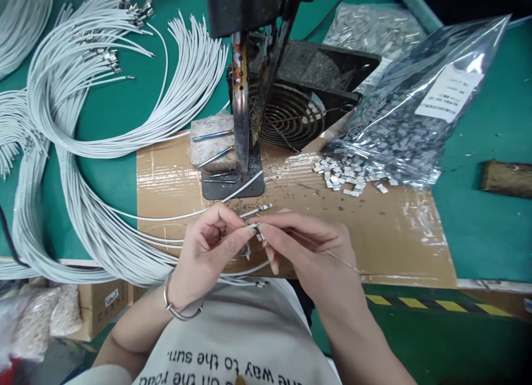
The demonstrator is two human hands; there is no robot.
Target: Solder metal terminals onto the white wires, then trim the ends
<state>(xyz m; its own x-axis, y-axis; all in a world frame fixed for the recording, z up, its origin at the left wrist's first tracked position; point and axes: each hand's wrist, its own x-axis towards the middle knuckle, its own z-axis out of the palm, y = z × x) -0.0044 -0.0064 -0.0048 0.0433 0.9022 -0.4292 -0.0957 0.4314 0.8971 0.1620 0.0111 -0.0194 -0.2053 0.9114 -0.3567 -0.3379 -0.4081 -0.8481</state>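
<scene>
A dark green floor with a yellow-and-black stripe (pixel 451 306) shows below the edge of a broad green worktop (pixel 469 219). On it, a brown cardboard sheet glossy with clear film (pixel 399 235) probably shields the surface. Looped bundles of thin white cables (pixel 108 147) fill the left side, apparently keeping their ends within reach. At right lies a clear plastic bag of small grey pieces (pixel 399 124). A black round-grilled fan (pixel 286 116) stands beside an upright scorched metal rod (pixel 241 102), perhaps to draw fumes away. Over the cardboard, the left hand (pixel 208 246) pinches one white cable (pixel 251 225) near its end, seemingly to steady it; the right hand (pixel 320 246) presses thumb and finger together on its small metal tip (pixel 256 225). A loose heap of silver metal pieces (pixel 341 174) sits by the bag, likely for easy picking. A thin silvery wire (pixel 332 255) trails past the right palm.
</scene>
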